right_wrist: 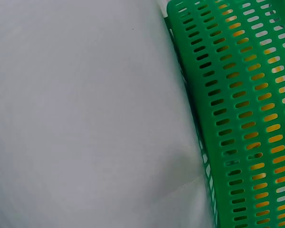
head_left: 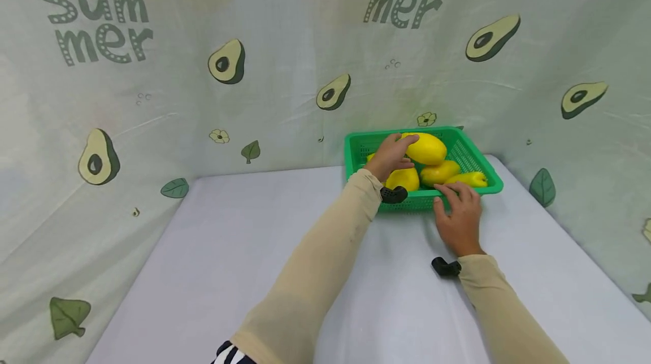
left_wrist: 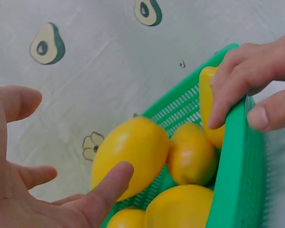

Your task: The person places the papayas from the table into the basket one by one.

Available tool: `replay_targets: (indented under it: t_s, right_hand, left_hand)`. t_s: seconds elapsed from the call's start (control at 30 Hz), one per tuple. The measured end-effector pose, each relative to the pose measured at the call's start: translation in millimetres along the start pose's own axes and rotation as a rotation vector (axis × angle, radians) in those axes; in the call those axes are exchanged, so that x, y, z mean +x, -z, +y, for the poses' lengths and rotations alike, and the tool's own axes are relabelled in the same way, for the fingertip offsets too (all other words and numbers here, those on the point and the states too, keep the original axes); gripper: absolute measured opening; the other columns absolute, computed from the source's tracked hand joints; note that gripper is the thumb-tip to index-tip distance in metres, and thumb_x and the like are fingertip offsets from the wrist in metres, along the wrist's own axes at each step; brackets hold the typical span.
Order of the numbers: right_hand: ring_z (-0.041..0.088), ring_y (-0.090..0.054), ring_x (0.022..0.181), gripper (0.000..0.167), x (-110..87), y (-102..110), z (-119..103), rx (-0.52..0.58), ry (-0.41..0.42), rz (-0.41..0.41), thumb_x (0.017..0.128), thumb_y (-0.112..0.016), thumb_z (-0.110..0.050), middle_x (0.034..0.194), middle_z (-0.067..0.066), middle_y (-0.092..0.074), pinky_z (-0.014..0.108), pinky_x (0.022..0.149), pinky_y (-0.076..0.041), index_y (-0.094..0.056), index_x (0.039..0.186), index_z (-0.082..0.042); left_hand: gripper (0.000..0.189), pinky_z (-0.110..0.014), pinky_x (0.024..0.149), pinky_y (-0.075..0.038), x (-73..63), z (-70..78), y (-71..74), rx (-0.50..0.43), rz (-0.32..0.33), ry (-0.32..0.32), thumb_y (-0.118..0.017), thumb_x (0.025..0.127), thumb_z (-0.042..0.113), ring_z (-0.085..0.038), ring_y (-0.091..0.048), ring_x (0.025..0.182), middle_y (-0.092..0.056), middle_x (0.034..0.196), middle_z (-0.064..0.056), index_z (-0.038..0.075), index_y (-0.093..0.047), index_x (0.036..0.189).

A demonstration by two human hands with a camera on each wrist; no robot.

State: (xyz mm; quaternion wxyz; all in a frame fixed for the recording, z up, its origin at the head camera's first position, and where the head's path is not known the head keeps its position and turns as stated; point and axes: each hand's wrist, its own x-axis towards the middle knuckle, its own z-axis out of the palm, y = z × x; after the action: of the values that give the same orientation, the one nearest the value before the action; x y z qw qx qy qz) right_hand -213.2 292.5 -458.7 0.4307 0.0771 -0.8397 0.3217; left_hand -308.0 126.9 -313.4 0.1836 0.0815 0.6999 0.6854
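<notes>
A green slotted plastic basket [head_left: 351, 152] holds several yellow fruits. My left hand [head_left: 390, 157] reaches over its left part with spread fingers, beside a large oval yellow fruit [head_left: 426, 149] that lies on top. In the left wrist view a fingertip [left_wrist: 121, 171] overlaps that fruit's near side. My right hand [head_left: 460, 220] grips the basket's near rim, fingers bent over it and thumb outside. Below the large fruit are a smaller orange-yellow fruit [head_left: 439, 173], a rounded yellow fruit [head_left: 404, 180] and a longer yellow fruit [head_left: 470, 179] with a knobbly end.
The basket stands at the back right of a table with a white cover [head_left: 229, 239]. Close behind it hangs a pale curtain [head_left: 285, 25] printed with avocados and leaves. In the right wrist view, the basket's slotted side [right_wrist: 242, 118] rises beside the white cover.
</notes>
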Motion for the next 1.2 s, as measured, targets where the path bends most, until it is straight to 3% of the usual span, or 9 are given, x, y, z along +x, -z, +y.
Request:
replay_targets:
  t_s: [0.13, 0.37, 0.53, 0.63, 0.83, 0.97, 1.07, 1.2]
  right_hand:
    - [0.045, -0.040, 0.122, 0.029, 1.9, -2.9, -1.3, 0.003, 0.002, -0.006, 0.093, -0.061, -0.012, 0.119, 0.021, -0.056, 0.066, 0.098, -0.028, -0.069, 0.118, 0.000]
    - [0.045, -0.039, 0.124, 0.029, 1.3, -1.1, 4.0, 0.009, -0.025, -0.013, 0.093, -0.060, -0.009, 0.121, 0.021, -0.055, 0.065, 0.100, -0.027, -0.069, 0.118, 0.000]
    - [0.046, -0.038, 0.126, 0.028, -3.1, 7.0, 4.5, 0.001, -0.073, -0.046, 0.094, -0.060, -0.010, 0.123, 0.021, -0.055, 0.066, 0.099, -0.026, -0.069, 0.119, 0.000]
    - [0.046, -0.037, 0.125, 0.029, -3.4, 12.8, 4.0, -0.024, -0.090, -0.072, 0.095, -0.060, -0.011, 0.123, 0.021, -0.055, 0.067, 0.097, -0.027, -0.069, 0.120, 0.000]
    - [0.048, -0.038, 0.124, 0.030, 3.0, 32.1, 2.2, -0.075, -0.124, -0.122, 0.095, -0.062, -0.014, 0.123, 0.020, -0.056, 0.069, 0.087, -0.028, -0.070, 0.121, -0.002]
    - [0.049, -0.040, 0.124, 0.033, 8.3, 46.9, 0.3, -0.146, -0.157, -0.181, 0.099, -0.059, -0.021, 0.126, 0.022, -0.057, 0.072, 0.085, -0.026, -0.068, 0.125, -0.004]
    - [0.049, -0.042, 0.124, 0.037, 11.7, 57.4, -1.9, -0.193, -0.186, -0.212, 0.101, -0.054, -0.026, 0.129, 0.024, -0.059, 0.075, 0.093, -0.020, -0.067, 0.128, -0.004]
    - [0.049, -0.042, 0.127, 0.043, 16.0, 68.1, -6.3, -0.249, -0.206, -0.278, 0.102, -0.050, -0.030, 0.134, 0.026, -0.058, 0.080, 0.102, -0.005, -0.063, 0.132, -0.002]
  left_hand:
    - [0.059, -0.040, 0.092, -0.055, 0.3, -2.5, 20.2, 0.053, -0.032, -0.020, -0.061, 0.099, 0.043, -0.027, -0.065, 0.108, -0.048, 0.146, -0.016, 0.010, -0.047, 0.146]
    - [0.042, -0.048, 0.098, -0.050, -9.3, -8.4, 49.2, 0.130, -0.123, -0.050, -0.059, 0.102, 0.034, -0.037, -0.062, 0.115, -0.064, 0.124, -0.016, 0.003, -0.058, 0.130]
    - [0.038, -0.046, 0.097, -0.051, -23.8, -14.5, 67.7, 0.167, -0.101, -0.066, -0.058, 0.103, 0.032, -0.035, -0.064, 0.113, -0.063, 0.129, -0.019, 0.005, -0.059, 0.129]
    - [0.037, -0.046, 0.096, -0.052, -35.4, -23.4, 84.3, 0.216, -0.058, -0.050, -0.057, 0.104, 0.031, -0.036, -0.063, 0.114, -0.062, 0.130, -0.020, 0.004, -0.059, 0.129]
    - [0.034, -0.040, 0.089, -0.056, -49.1, -44.9, 120.4, 0.255, 0.029, -0.022, -0.057, 0.103, 0.032, -0.031, -0.067, 0.108, -0.068, 0.116, -0.011, 0.008, -0.062, 0.126]
    - [0.032, -0.038, 0.087, -0.056, -56.3, -54.2, 138.3, 0.326, 0.102, -0.061, -0.057, 0.102, 0.032, -0.031, -0.067, 0.108, -0.068, 0.110, -0.006, 0.010, -0.063, 0.124]
    - [0.029, -0.039, 0.084, -0.054, -65.2, -60.4, 147.9, 0.500, 0.217, -0.132, -0.057, 0.100, 0.036, -0.024, -0.067, 0.102, -0.069, 0.107, 0.000, 0.016, -0.067, 0.119]
    - [0.029, -0.040, 0.078, -0.052, -81.9, -73.4, 157.3, 0.835, 0.365, -0.222, -0.056, 0.097, 0.042, -0.014, -0.064, 0.093, -0.069, 0.102, 0.006, 0.022, -0.071, 0.112]
